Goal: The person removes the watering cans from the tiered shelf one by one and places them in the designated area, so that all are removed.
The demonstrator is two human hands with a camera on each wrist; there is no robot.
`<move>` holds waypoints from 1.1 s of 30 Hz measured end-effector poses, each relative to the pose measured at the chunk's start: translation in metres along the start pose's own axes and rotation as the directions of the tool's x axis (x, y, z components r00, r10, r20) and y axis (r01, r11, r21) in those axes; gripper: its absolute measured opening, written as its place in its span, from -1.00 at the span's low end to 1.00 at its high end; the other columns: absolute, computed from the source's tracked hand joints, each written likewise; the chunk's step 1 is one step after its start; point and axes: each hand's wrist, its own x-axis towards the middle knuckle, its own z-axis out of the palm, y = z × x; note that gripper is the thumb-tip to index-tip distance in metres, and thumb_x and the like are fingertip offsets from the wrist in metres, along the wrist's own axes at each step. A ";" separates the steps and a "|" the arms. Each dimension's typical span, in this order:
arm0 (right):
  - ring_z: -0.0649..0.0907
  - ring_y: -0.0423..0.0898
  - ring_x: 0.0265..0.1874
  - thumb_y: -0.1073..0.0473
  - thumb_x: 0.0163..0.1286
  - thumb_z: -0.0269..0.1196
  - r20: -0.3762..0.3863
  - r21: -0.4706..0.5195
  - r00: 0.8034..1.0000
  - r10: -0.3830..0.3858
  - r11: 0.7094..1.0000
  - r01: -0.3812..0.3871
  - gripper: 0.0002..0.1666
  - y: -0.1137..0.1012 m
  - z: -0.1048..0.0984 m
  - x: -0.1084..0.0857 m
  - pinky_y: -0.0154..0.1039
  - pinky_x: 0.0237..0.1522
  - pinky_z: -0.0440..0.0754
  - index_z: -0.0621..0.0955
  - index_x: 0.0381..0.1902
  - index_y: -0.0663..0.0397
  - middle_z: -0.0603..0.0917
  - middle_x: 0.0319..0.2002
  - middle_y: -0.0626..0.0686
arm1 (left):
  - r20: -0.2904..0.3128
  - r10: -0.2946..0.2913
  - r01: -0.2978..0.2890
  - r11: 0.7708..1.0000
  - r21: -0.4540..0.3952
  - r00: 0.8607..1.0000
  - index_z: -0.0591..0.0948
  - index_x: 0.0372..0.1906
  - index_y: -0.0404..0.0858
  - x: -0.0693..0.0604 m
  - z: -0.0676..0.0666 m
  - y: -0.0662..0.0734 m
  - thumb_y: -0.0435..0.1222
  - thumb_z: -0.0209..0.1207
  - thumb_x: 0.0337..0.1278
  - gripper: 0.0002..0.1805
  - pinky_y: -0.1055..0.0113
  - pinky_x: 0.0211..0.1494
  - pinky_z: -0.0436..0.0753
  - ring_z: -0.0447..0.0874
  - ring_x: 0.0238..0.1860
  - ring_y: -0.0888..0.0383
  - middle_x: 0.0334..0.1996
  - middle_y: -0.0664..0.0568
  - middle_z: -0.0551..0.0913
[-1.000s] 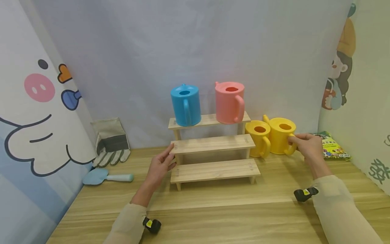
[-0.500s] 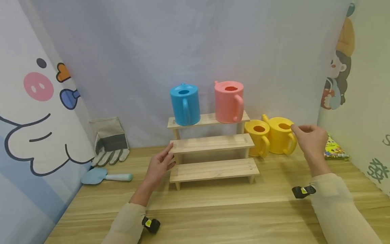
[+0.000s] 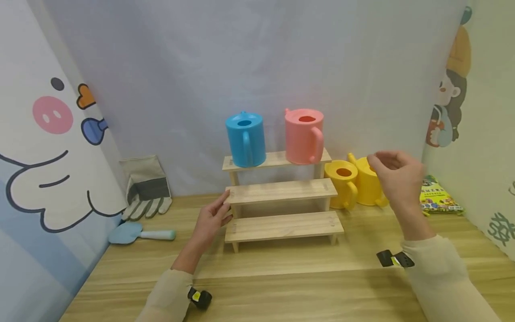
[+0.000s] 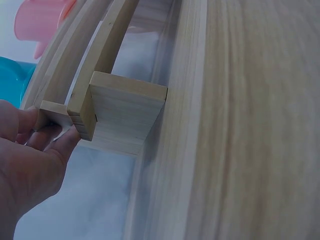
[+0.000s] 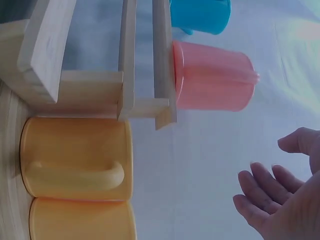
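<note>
A three-step wooden plant stand [image 3: 281,191] stands on the table. My left hand [image 3: 210,217] grips the left end of its middle step; the left wrist view shows thumb and fingers around the board [image 4: 56,112]. On the top step sit a blue watering can [image 3: 246,147] and a pink watering can [image 3: 301,141], handles toward me. Right of the stand, two yellow watering cans, a nearer one [image 3: 339,183] and a farther one [image 3: 364,185], stand side by side. My right hand [image 3: 402,181] hovers in front of the farther one, fingers loosely bent, holding nothing, and partly hides it.
Work gloves [image 3: 148,190] lean against the back curtain at the left, with a light-blue trowel [image 3: 132,233] lying before them. A colourful printed bag [image 3: 438,197] lies at the right by the side wall. The wooden table [image 3: 281,286] stretches toward me.
My right hand has let go of the farther yellow watering can's handle, then risen and moved left in front of it. My left hand has stayed on the stand.
</note>
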 end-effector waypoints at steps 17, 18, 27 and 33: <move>0.75 0.06 -0.15 0.04 0.31 0.42 0.111 0.040 0.934 -0.339 0.941 0.336 -0.52 -0.044 0.069 0.018 -0.09 0.01 0.73 0.68 0.00 0.34 0.76 -0.17 0.19 | 0.000 0.012 -0.012 1.000 -0.016 1.000 0.22 0.55 -0.22 -0.001 0.000 0.002 -0.32 -0.04 0.58 -0.45 0.15 0.29 0.55 0.04 0.53 -0.04 0.56 -0.08 0.06; 0.76 0.06 -0.18 0.06 0.30 0.43 0.106 0.042 0.928 -0.357 0.934 0.355 -0.53 -0.046 0.073 0.020 -0.07 -0.01 0.74 0.68 -0.03 0.36 0.76 -0.19 0.20 | 0.001 0.011 -0.011 1.000 -0.014 1.000 0.22 0.55 -0.22 -0.001 0.000 0.002 -0.32 -0.05 0.58 -0.45 0.15 0.29 0.55 0.03 0.53 -0.04 0.56 -0.08 0.05; 0.74 0.04 -0.27 0.12 0.28 0.44 0.131 0.020 0.937 -0.324 0.946 0.324 -0.61 -0.054 0.094 0.027 -0.51 -0.25 0.62 0.70 -0.10 0.36 0.76 -0.22 0.22 | 0.000 0.010 -0.010 1.000 -0.013 1.000 0.22 0.56 -0.20 -0.002 0.001 0.001 -0.29 -0.05 0.59 -0.45 0.07 0.33 0.51 0.04 0.53 -0.03 0.56 -0.08 0.06; 0.75 0.05 -0.28 0.11 0.28 0.45 0.101 0.027 0.957 -0.270 0.963 0.269 -0.60 -0.054 0.100 0.030 -0.45 -0.25 0.68 0.73 -0.10 0.36 0.77 -0.24 0.23 | -0.002 -0.001 0.001 1.000 -0.020 1.000 0.22 0.56 -0.19 -0.001 0.001 0.002 -0.29 -0.04 0.59 -0.45 0.13 0.30 0.54 0.06 0.52 -0.03 0.55 -0.08 0.06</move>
